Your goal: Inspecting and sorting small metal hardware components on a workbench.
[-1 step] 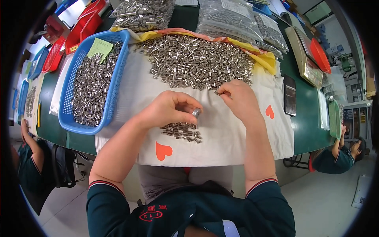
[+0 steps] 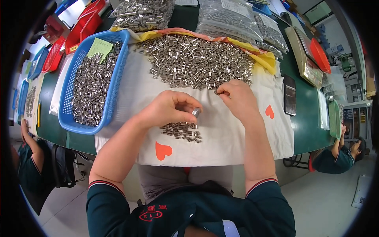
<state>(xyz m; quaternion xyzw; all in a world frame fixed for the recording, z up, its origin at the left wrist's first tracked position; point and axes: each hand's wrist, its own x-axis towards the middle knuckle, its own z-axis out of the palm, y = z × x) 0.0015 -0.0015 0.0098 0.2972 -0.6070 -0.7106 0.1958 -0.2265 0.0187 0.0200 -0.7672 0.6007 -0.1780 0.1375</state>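
Note:
My left hand (image 2: 172, 108) is curled above the white cloth (image 2: 221, 146), with a shiny metal cylinder (image 2: 196, 112) gripped between thumb and fingers. Below that hand lies a small pile of short metal sleeves (image 2: 185, 132), partly covered by it. At the near edge of the large heap of similar sleeves (image 2: 193, 59), my right hand (image 2: 238, 98) is closed in a pinch. A small metal sleeve (image 2: 216, 92) shows at its fingertips, mostly hidden by the fingers.
A blue basket (image 2: 63, 100) full of sleeves, with a green note, stands on the left. Plastic bags of metal parts (image 2: 229, 17) lie beyond the heap. A dark phone (image 2: 289, 95) rests on the green table at the right. Other people sit at both sides.

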